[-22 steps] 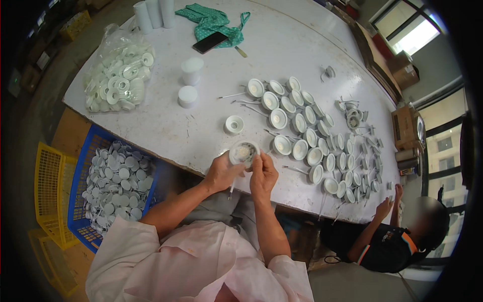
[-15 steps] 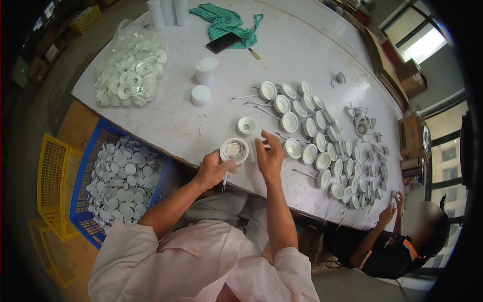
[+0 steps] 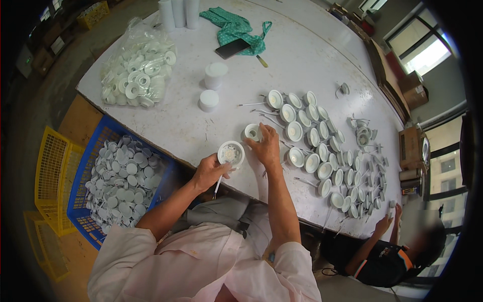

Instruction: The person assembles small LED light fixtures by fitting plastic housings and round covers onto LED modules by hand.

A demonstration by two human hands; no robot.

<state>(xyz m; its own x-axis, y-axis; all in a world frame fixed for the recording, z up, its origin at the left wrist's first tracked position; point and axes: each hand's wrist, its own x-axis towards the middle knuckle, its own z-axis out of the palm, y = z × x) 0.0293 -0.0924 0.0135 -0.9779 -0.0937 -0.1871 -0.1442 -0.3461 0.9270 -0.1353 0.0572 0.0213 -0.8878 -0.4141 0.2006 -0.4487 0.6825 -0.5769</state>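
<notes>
I'm seeing the person's torso cut off at the bottom edge; a pink shirt is filling it, and the lap area under the table edge is too dark to read. The left hand [image 3: 210, 171] is curling round a white round lamp housing [image 3: 231, 153], gripping it from below w/ open face up, right at the near edge of the white table [image 3: 312, 55]; a thin wire is hanging under that hand. The right hand [image 3: 266, 146] is lying palm-down, fingers closing on a small white ring part [image 3: 251, 132] resting on the table just beyond the housing. To the left, a blue crate [image 3: 80, 186] is holding flat white discs, w/ yellow crates [image 3: 48, 171] beside it. Further out, rows of white housings [image 3: 322, 146] are lying to the right; a clear bag of white rings [image 3: 137, 73] is sitting far left. Another person [image 3: 387, 251] is crouching lower right, mostly hidden.
</notes>
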